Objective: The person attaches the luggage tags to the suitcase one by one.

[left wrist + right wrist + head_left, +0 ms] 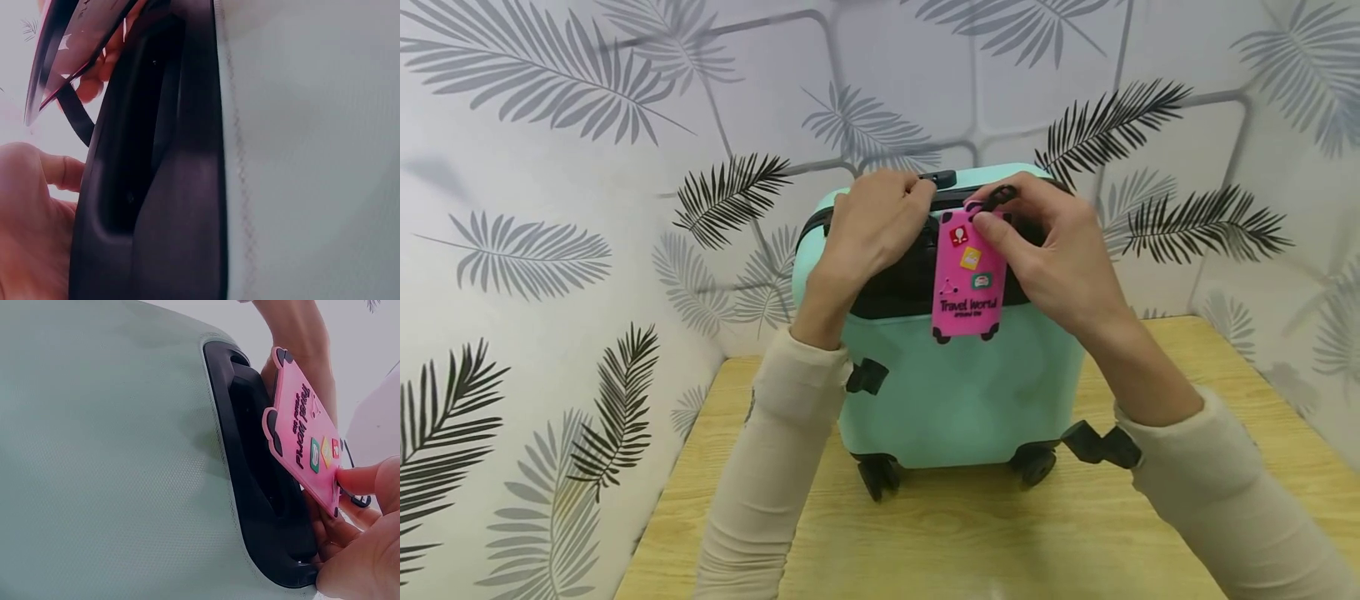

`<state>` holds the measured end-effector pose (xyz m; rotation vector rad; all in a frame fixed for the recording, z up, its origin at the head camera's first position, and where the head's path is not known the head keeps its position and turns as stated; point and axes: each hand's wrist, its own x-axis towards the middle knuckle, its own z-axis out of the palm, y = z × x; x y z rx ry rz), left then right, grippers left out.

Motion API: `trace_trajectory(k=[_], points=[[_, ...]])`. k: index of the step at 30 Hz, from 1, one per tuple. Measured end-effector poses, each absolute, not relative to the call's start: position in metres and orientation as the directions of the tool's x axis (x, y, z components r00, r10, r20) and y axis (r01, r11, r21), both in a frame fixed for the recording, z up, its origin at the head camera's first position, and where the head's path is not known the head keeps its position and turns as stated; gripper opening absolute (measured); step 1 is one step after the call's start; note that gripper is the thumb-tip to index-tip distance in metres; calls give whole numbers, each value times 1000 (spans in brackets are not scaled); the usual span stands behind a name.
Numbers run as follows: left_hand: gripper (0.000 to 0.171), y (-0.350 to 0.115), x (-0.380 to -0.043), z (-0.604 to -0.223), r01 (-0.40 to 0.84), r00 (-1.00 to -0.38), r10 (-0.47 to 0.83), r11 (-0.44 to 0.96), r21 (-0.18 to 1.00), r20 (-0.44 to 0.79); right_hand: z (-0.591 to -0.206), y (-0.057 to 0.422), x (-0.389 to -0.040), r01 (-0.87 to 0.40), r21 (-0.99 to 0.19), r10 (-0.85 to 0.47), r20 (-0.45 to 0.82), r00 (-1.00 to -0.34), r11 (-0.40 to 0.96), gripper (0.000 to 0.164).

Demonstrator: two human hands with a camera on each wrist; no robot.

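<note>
A mint-green suitcase [962, 392] with a black upper front panel stands upright on its wheels. In front of that panel hangs a pink luggage tag [968, 275] printed "Travel World". My right hand [1060, 250] pinches the tag's upper end between thumb and fingers, beside its small black buckle [1002, 197]. In the right wrist view, the tag [306, 431] tilts away from the suitcase's recessed black handle [256, 437]. My left hand [880, 218] bends over the suitcase's top, its thumb beside a short black piece [938, 178]. Its fingertips are hidden. A black strap [76, 115] runs below the tag.
The suitcase's black wheels [1036, 467] rest on a wood-grain table [925, 542]. Behind it rises a wall [910, 75] with a feather-leaf pattern, which also runs along both sides. Black wrist mounts [1101, 444] stick out from the sleeves.
</note>
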<state>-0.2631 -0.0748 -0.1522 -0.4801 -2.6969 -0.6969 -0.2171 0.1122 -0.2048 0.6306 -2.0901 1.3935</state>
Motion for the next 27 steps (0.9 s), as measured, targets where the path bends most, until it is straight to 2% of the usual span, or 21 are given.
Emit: trace_trajectory(k=[6, 12, 15, 18, 27], points=[[43, -73, -264, -156, 424, -883, 242, 778, 463, 402, -206, 112, -216, -640, -676, -85, 660, -746, 365, 22], [32, -74, -266, -157, 458, -872, 267, 739, 494, 411, -206, 110, -217, -651, -661, -99, 669, -737, 373, 21], [36, -75, -267, -158, 460, -875, 272, 727, 510, 402, -206, 109, -216, -647, -661, -105, 664, -740, 380, 21], [39, -77, -268, -158, 466, -873, 278, 717, 519, 400, -206, 108, -216, -643, -661, -110, 659, -744, 387, 21], [32, -75, -272, -155, 503, -855, 316, 700, 508, 411, -208, 106, -216, -639, -651, -115, 658, -744, 410, 20]])
